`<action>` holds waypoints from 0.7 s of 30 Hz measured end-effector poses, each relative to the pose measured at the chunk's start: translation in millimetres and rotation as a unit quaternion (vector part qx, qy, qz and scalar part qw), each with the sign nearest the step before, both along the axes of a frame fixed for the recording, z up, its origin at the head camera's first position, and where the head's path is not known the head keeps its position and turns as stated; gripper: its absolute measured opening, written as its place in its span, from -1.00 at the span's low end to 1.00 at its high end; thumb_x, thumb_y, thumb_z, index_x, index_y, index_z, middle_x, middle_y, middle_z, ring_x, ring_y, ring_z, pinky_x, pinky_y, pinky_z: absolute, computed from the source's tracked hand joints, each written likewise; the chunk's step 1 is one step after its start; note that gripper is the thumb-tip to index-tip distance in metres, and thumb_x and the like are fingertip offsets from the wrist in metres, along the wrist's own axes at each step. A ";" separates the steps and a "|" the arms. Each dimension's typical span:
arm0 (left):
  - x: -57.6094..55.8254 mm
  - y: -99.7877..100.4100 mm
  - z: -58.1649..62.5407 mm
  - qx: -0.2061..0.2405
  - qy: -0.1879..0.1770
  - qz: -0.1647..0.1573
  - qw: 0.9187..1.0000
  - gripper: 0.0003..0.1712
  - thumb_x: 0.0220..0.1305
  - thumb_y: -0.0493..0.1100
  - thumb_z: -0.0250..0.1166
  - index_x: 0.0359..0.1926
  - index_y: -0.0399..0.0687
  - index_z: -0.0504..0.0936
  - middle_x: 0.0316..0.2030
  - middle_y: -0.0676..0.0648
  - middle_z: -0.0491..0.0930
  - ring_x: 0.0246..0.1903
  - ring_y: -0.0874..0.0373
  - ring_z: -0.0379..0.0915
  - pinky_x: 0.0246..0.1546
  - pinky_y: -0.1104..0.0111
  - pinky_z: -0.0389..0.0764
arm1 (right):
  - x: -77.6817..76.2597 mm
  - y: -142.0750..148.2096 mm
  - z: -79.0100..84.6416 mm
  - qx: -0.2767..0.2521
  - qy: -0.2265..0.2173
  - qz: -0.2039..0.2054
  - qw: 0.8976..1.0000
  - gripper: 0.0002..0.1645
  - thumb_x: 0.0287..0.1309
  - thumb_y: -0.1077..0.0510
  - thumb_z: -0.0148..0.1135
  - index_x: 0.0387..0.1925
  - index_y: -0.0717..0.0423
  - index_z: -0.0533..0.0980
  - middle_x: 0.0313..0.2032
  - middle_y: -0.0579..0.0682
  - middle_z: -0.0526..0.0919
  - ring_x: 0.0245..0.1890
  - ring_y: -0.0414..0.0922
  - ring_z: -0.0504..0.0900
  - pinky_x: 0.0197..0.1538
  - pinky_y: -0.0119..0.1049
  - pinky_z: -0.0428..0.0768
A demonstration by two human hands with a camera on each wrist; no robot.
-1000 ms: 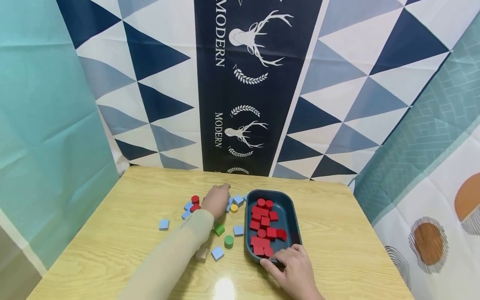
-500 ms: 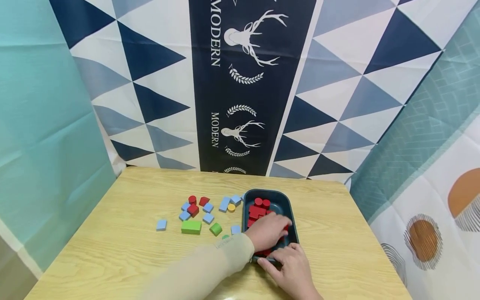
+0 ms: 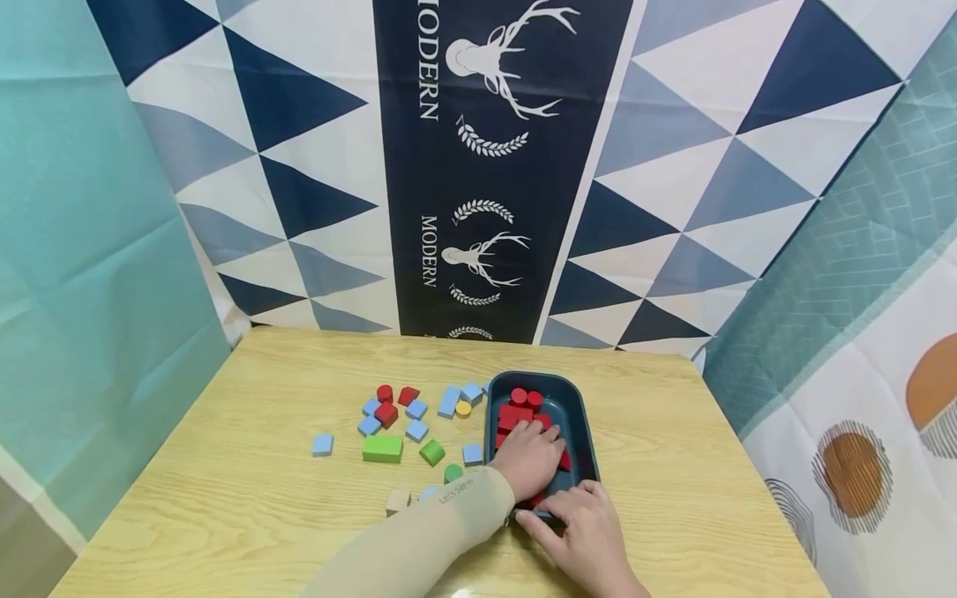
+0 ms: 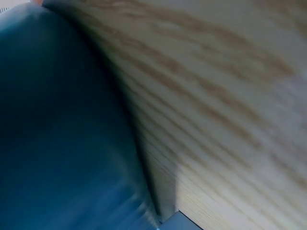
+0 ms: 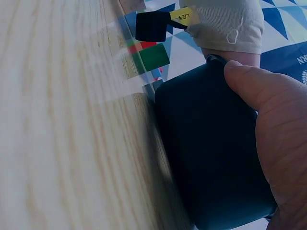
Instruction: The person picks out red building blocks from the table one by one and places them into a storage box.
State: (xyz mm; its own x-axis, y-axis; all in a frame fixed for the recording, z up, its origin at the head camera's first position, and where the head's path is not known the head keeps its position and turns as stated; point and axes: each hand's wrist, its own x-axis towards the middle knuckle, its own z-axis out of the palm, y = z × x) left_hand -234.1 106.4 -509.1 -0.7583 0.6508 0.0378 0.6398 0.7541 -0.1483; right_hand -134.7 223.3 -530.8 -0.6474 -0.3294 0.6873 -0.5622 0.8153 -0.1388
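Note:
The dark blue tray (image 3: 574,419) stands on the table with several red blocks (image 3: 518,414) in its left half. My left hand (image 3: 529,457) reaches in over its left wall and rests on the red blocks, fingers spread forward and covering some of them. At the near right corner, my right hand (image 3: 586,531) grips the tray's rim, thumb on the near side. The right wrist view shows that thumb (image 5: 244,81) on the rim above the tray's outer wall (image 5: 211,148). The left wrist view has the tray's outer wall (image 4: 67,124) close up.
Left of the tray lie loose blocks: red ones (image 3: 385,414), blue ones (image 3: 417,429), a green rectangular block (image 3: 382,449), a green cylinder (image 3: 453,473), a yellow disc (image 3: 463,409) and a plain wooden block (image 3: 398,501). A patterned curtain (image 3: 478,166) hangs behind the table (image 3: 665,498).
My left hand has moved right from the loose blocks into the tray, then slightly back left over the red blocks. My right hand keeps its hold on the near rim.

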 end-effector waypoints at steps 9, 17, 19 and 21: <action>0.6 -1.5 1.4 0.004 -0.004 -0.002 1.000 -0.60 0.69 0.06 0.07 0.37 0.43 0.64 0.42 0.23 0.56 0.34 0.20 0.47 0.30 0.30 0.49 | -0.2 -0.4 1.0 0.003 0.003 -0.001 1.000 -0.68 0.10 -0.28 0.58 -0.57 -0.30 0.68 -0.55 -0.46 0.68 -0.47 -0.48 0.55 -0.07 -0.21 0.42; 1.7 -4.4 2.4 0.043 0.041 -0.021 0.998 -0.65 0.67 0.05 0.11 0.28 0.37 0.71 0.38 0.22 0.60 0.30 0.20 0.49 0.24 0.33 0.52 | 1.0 0.2 0.3 0.003 -0.002 -0.008 1.000 -0.68 0.12 -0.28 0.57 -0.58 -0.32 0.67 -0.57 -0.48 0.65 -0.47 -0.50 0.54 -0.10 -0.21 0.45; -0.6 -8.5 7.8 0.071 0.066 -0.024 0.995 -0.67 0.65 0.08 0.15 0.25 0.34 0.72 0.39 0.19 0.60 0.31 0.18 0.50 0.27 0.30 0.53 | 0.7 0.9 -0.1 0.004 0.000 -0.007 1.000 -0.67 0.12 -0.28 0.57 -0.58 -0.31 0.66 -0.57 -0.47 0.65 -0.47 -0.49 0.55 -0.10 -0.20 0.46; -6.2 -17.3 17.6 0.094 0.101 -0.018 0.990 -0.67 0.62 0.11 0.18 0.23 0.31 0.72 0.38 0.16 0.61 0.28 0.14 0.53 0.27 0.25 0.57 | -0.1 1.4 -0.2 0.005 0.002 -0.007 1.000 -0.66 0.10 -0.28 0.58 -0.59 -0.30 0.66 -0.57 -0.45 0.65 -0.47 -0.48 0.55 -0.11 -0.19 0.48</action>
